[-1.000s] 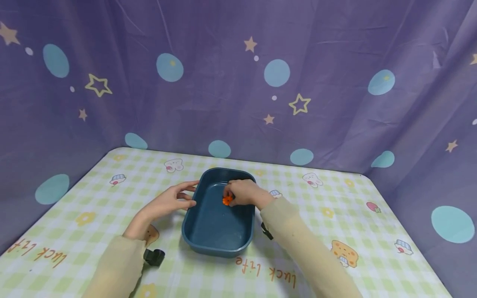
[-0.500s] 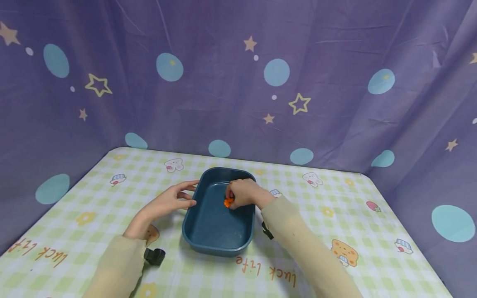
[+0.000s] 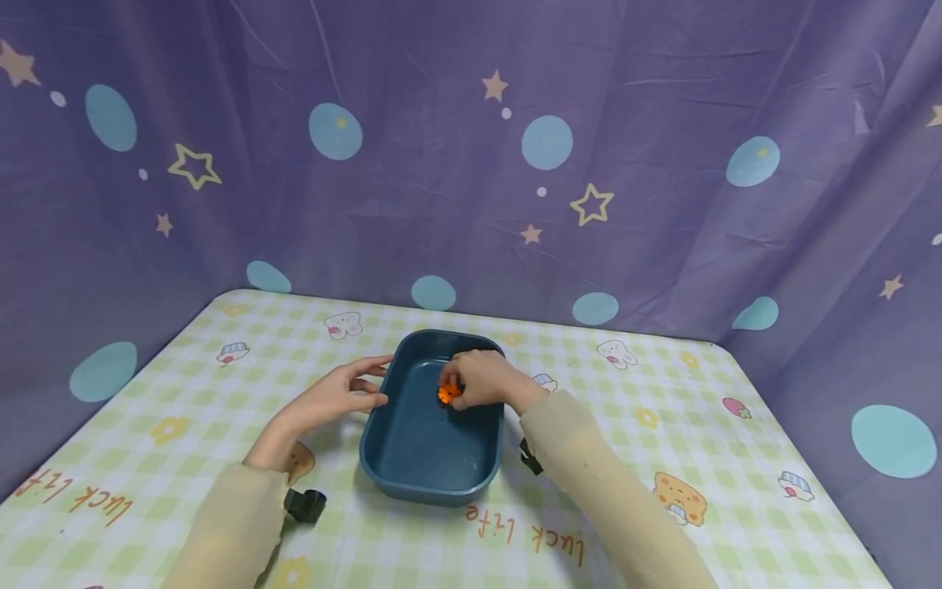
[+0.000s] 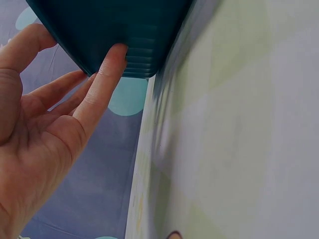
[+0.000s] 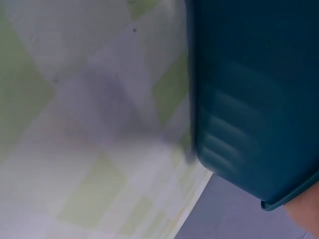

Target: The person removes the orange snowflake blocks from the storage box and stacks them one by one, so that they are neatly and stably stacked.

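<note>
A dark teal rectangular tub (image 3: 434, 458) with rounded corners stands on the table. My left hand (image 3: 334, 401) is at its left side, with extended fingers resting against the outer wall. In the left wrist view, the left fingertips (image 4: 117, 52) touch the teal wall and rim. My right hand (image 3: 486, 378) reaches down inside the tub and pinches a small orange flower-shaped piece (image 3: 448, 394) near the tub's floor. Part of the orange piece is hidden by the fingers. In the right wrist view, the tub's wall hides most of the right hand (image 5: 305, 209).
A green-and-white checked cloth (image 3: 633, 458) with printed cartoons and lettering covers the table. A purple curtain (image 3: 456, 204) with stars and blue ovals hangs behind and at both sides. Black wrist straps (image 3: 305, 506) show below the sleeves.
The right hand and the orange piece shift slightly toward the near side, then back up and a little left inside the tub. The left hand and the tub have not visibly moved.
</note>
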Motion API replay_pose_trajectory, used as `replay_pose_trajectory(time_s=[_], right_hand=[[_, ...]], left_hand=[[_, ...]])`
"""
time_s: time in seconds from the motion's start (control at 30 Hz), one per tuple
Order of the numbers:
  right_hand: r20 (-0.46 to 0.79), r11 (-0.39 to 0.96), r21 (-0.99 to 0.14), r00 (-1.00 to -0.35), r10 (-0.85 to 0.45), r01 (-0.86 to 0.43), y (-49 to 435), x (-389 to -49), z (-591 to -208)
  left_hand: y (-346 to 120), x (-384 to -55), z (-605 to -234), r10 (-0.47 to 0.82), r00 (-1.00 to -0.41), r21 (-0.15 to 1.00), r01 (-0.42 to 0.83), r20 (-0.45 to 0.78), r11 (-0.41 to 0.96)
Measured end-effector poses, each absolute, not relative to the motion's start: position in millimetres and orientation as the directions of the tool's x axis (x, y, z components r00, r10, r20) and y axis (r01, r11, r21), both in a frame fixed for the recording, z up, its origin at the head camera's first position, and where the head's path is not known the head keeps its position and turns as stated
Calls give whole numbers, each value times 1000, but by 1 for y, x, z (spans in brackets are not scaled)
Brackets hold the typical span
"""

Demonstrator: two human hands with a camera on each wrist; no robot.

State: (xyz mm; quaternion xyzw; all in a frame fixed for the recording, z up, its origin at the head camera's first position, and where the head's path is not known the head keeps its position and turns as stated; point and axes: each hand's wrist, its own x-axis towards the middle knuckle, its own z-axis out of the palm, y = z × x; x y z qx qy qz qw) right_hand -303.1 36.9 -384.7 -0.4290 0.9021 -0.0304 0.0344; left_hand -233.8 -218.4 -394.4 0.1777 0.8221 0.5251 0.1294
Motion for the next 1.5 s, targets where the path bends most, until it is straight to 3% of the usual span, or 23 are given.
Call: replay_pose_trajectory(time_s=[0.33,0.77,1.5], right_hand=[[27,593,-166,-604,-796,-788,45,-298,-380],[79,566,-177,-585,-808,-805,61,-291,-369],[163,601,-192,-629,-760,-776,100,-283,-354]], left_hand=[[-218,-234,-394,432,-902,905,165,-22,391],[-219,-234,-395,436,-900,910,173,-10,378],[-220,-234,-394,437,-899,909,174,-10,378]])
